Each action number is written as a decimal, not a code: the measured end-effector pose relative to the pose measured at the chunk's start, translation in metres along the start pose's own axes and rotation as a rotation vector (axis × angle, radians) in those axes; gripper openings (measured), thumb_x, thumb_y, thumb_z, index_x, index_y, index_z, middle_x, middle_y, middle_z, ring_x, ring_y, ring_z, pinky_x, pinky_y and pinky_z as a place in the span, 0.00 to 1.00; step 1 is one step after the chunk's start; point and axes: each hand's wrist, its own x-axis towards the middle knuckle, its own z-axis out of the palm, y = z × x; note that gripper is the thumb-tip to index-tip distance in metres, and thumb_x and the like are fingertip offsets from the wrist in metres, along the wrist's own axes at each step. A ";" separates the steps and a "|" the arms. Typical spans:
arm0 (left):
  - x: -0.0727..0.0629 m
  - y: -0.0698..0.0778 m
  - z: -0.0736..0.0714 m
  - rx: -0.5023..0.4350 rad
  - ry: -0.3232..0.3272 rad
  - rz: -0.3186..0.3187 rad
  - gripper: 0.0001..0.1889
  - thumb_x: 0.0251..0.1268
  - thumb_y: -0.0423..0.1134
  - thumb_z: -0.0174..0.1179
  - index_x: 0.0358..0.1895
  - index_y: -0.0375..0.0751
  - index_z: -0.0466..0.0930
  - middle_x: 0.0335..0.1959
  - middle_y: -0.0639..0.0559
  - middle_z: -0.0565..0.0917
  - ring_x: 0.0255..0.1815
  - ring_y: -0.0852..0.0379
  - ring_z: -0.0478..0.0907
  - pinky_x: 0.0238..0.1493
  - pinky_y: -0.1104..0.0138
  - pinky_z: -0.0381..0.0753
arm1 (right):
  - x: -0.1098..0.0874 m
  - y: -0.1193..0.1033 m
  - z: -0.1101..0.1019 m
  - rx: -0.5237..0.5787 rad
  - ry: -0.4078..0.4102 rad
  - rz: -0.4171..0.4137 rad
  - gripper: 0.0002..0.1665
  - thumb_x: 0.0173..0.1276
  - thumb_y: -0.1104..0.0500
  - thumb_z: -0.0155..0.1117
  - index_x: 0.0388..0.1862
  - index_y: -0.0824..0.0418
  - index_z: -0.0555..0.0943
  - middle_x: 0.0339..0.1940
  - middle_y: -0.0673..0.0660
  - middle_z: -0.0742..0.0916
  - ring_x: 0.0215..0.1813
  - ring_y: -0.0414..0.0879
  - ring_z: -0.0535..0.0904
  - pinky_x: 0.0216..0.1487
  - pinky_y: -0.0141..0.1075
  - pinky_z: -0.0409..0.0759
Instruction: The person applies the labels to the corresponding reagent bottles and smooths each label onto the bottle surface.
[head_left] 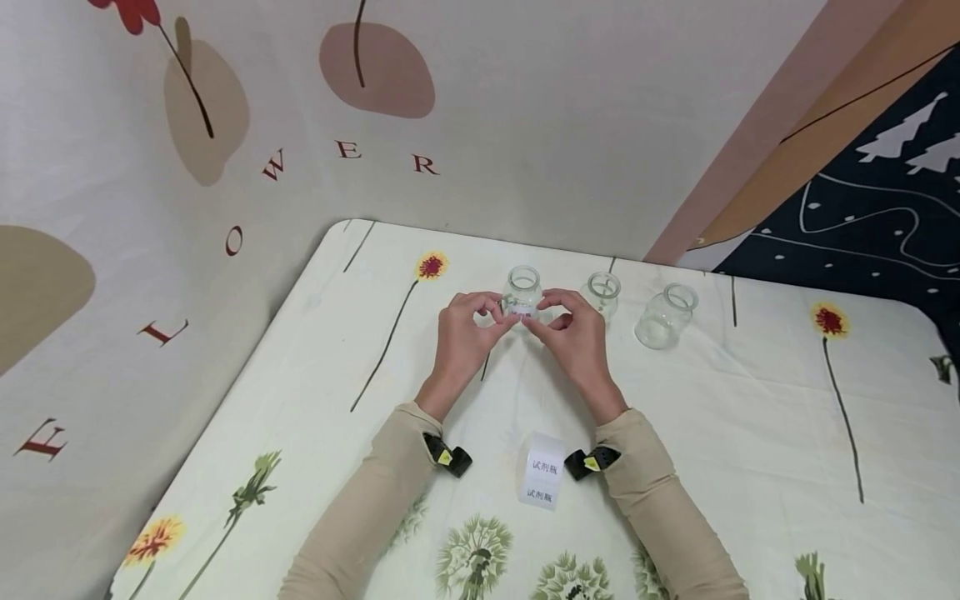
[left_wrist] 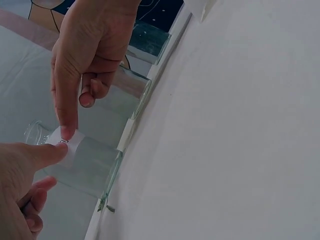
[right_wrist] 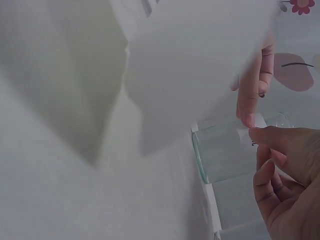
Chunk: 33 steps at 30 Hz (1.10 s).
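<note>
A clear glass jar (head_left: 522, 292) stands upright with a small white label (left_wrist: 72, 145) with printed characters on its front. My left hand (head_left: 467, 333) is at the jar's left side, its straight thumb pressing the label. From the other side, my right hand (head_left: 576, 337) also presses the label with an extended thumb. Both thumb tips nearly meet over the print and cover part of it. In the left wrist view, the bent fingers of each hand sit off to the jar's sides. The right wrist view shows the jar (right_wrist: 222, 152) beneath both thumbs.
Two more open glass jars, a middle one (head_left: 602, 292) and a right one (head_left: 666, 317), stand to the right. A strip of printed labels (head_left: 543, 471) lies between the forearms. The tablecloth (head_left: 750, 417) has printed flowers; a fabric wall (head_left: 525, 167) rises behind the table.
</note>
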 end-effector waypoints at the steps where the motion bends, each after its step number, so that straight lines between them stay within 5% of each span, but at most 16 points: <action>1: 0.000 0.000 0.000 -0.001 0.005 0.004 0.17 0.56 0.37 0.79 0.22 0.41 0.77 0.44 0.44 0.91 0.38 0.49 0.78 0.41 0.63 0.73 | 0.000 0.000 0.001 -0.002 0.005 -0.002 0.13 0.63 0.63 0.79 0.42 0.68 0.85 0.57 0.58 0.86 0.27 0.48 0.84 0.27 0.25 0.76; 17: 0.000 -0.001 0.000 -0.032 0.017 -0.012 0.15 0.60 0.34 0.76 0.24 0.40 0.77 0.43 0.43 0.91 0.35 0.49 0.76 0.37 0.65 0.69 | 0.001 0.000 0.000 0.032 0.036 -0.010 0.07 0.66 0.66 0.75 0.39 0.67 0.85 0.55 0.59 0.87 0.21 0.32 0.78 0.24 0.23 0.73; 21: 0.001 -0.002 -0.001 -0.036 0.001 -0.015 0.15 0.60 0.33 0.76 0.25 0.40 0.77 0.43 0.43 0.91 0.37 0.48 0.77 0.39 0.65 0.70 | 0.001 0.000 -0.001 0.042 0.035 0.007 0.09 0.65 0.68 0.75 0.44 0.66 0.85 0.45 0.61 0.90 0.21 0.41 0.82 0.24 0.24 0.73; 25: 0.002 -0.002 -0.002 -0.059 -0.043 -0.074 0.14 0.58 0.34 0.77 0.38 0.37 0.79 0.44 0.44 0.90 0.41 0.49 0.79 0.44 0.62 0.72 | 0.001 -0.001 -0.003 0.033 0.020 0.023 0.20 0.64 0.67 0.76 0.55 0.65 0.84 0.32 0.64 0.89 0.22 0.54 0.84 0.23 0.26 0.72; 29: 0.002 -0.002 -0.003 -0.070 -0.077 -0.108 0.25 0.57 0.36 0.78 0.57 0.35 0.81 0.47 0.43 0.89 0.44 0.48 0.81 0.50 0.56 0.78 | 0.002 0.000 -0.003 0.021 0.002 0.010 0.27 0.63 0.66 0.77 0.62 0.65 0.82 0.49 0.63 0.89 0.22 0.44 0.83 0.24 0.25 0.73; 33: 0.002 -0.003 -0.003 -0.059 -0.084 -0.100 0.25 0.58 0.37 0.78 0.59 0.36 0.85 0.48 0.43 0.88 0.46 0.48 0.80 0.53 0.52 0.81 | 0.002 0.001 -0.001 -0.005 -0.002 -0.011 0.28 0.62 0.65 0.79 0.62 0.65 0.84 0.56 0.62 0.86 0.24 0.37 0.81 0.26 0.24 0.74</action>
